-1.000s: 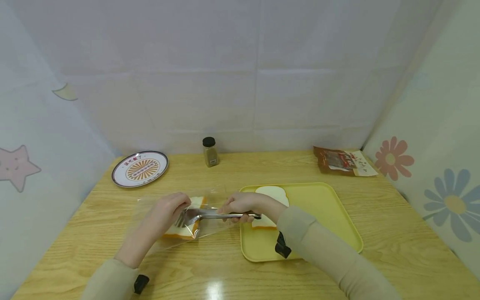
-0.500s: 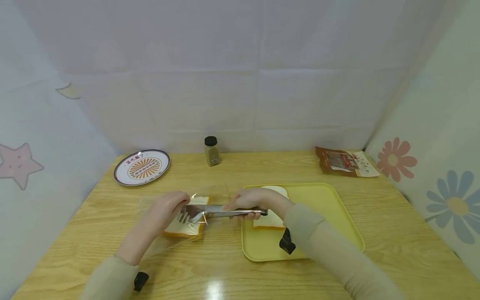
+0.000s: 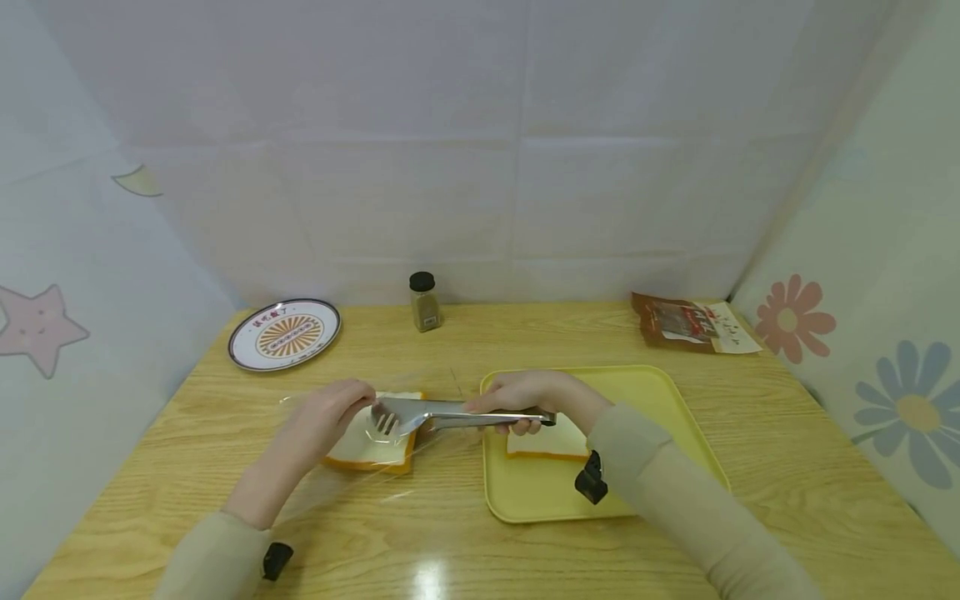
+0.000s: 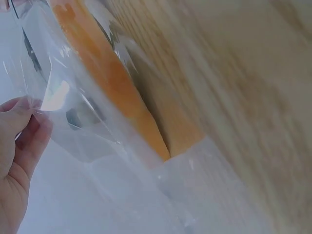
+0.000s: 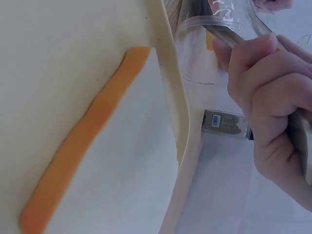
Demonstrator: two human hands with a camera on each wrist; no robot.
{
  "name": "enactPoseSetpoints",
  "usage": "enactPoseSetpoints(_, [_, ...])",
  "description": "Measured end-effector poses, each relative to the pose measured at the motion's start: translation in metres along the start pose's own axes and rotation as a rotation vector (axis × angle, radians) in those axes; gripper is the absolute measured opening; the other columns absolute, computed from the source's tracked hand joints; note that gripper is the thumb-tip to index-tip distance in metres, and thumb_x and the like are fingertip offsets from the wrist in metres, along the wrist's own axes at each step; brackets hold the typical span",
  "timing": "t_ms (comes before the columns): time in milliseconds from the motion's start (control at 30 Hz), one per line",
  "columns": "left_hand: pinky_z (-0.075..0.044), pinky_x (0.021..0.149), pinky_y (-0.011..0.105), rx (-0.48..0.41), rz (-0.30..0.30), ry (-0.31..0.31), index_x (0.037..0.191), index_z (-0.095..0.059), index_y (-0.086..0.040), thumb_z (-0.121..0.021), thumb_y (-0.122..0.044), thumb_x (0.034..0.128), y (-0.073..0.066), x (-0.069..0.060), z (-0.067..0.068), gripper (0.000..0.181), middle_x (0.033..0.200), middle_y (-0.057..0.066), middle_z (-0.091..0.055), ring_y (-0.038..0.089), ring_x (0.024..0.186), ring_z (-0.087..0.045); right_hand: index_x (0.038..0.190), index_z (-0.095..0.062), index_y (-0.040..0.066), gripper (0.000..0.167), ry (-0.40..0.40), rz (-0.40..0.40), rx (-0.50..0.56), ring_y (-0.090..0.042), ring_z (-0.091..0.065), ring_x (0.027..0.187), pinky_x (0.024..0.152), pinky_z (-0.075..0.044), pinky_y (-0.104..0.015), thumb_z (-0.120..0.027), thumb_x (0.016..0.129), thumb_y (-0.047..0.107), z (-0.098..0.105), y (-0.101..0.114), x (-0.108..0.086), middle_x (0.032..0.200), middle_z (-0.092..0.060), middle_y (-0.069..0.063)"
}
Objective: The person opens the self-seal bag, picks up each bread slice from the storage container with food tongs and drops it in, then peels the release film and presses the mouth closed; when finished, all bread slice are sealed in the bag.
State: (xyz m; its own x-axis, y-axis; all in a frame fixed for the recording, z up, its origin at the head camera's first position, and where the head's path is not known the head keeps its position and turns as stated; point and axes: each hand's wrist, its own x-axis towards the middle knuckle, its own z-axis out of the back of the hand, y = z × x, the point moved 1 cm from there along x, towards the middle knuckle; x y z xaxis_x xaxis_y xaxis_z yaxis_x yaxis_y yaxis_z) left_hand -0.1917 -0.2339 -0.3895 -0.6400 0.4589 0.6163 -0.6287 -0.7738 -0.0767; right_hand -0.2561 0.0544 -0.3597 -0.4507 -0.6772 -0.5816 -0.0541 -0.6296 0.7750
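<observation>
Tray (image 3: 525, 492), yellow, lies beneath the right hand (image 3: 517, 400), bearing a bread slice (image 3: 547, 437). Clear bag (image 4: 87, 136) stretches between the hands, pinched by the left hand (image 3: 330, 421); a second slice (image 3: 375, 442) sits inside, just beside that pinch. Tongs (image 3: 442, 410), clasped in the right hand, reach over it. Apparently bread is being drawn out; next calls for a gentle squeeze and steadied bag.

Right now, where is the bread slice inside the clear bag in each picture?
Head: left of centre, lower half; tongs partly cover the bagged slice.
Left wrist: orange crust slants from upper left to just below middle.
Right wrist: only an orange sliver near the top, right of centre, probably its crust.
Shared landmark: the clear bag, in all three.
</observation>
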Motion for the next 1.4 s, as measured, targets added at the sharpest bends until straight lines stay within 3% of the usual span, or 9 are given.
enactPoseSetpoints(100, [-0.055,0.063,0.03,-0.003,-0.004,0.004,0.088,-0.064,-0.009,-0.068,-0.001,0.0817,0.0,0.001,0.002,0.011,0.081,0.0,-0.067,0.012,0.073,-0.063,0.086,-0.059,0.0,0.044,-0.018,-0.022,0.01,-0.006,-0.031,0.036,0.035,-0.028,-0.018,-0.053,0.094,0.044,0.002,-0.003,-0.004,0.057,-0.048,-0.001])
enactPoseSetpoints(400, [-0.056,0.066,0.033,0.009,0.019,0.033,0.089,-0.065,-0.008,-0.07,0.002,0.0785,0.004,0.006,0.009,0.015,0.085,0.001,-0.069,0.017,0.078,-0.065,0.099,-0.061,-0.005,0.052,-0.067,-0.023,0.006,-0.006,-0.033,0.037,0.035,-0.03,-0.019,-0.053,0.093,0.046,0.006,-0.01,-0.016,0.057,-0.049,0.0])
enactPoseSetpoints(833, [-0.056,0.067,0.03,-0.029,-0.035,0.042,0.086,-0.064,-0.009,-0.07,0.001,0.0793,0.008,0.002,0.005,0.013,0.083,-0.001,-0.068,0.013,0.077,-0.064,0.106,-0.064,0.0,0.048,-0.16,-0.004,0.015,-0.006,-0.033,0.037,0.035,-0.03,-0.019,-0.052,0.094,0.044,0.016,-0.029,-0.051,0.06,-0.05,-0.001])
enactPoseSetpoints(1167, [-0.055,0.066,0.031,-0.009,0.017,0.066,0.088,-0.065,-0.009,-0.07,-0.005,0.0822,0.006,0.003,0.005,0.008,0.084,-0.002,-0.068,0.013,0.076,-0.064,0.103,-0.061,-0.002,0.05,-0.2,0.072,0.054,-0.007,-0.034,0.037,0.033,-0.03,-0.019,-0.05,0.095,0.046,0.015,-0.051,-0.086,0.062,-0.049,-0.002])
enactPoseSetpoints(1400, [-0.056,0.073,0.037,0.002,0.163,0.134,0.094,-0.067,-0.008,-0.066,-0.006,0.086,0.005,0.008,0.002,0.008,0.091,0.003,-0.07,0.021,0.084,-0.067,0.11,-0.058,-0.005,0.051,-0.267,0.133,0.091,-0.005,-0.037,0.038,0.036,-0.034,-0.018,-0.045,0.098,0.043,0.005,-0.068,-0.112,0.065,-0.052,-0.002])
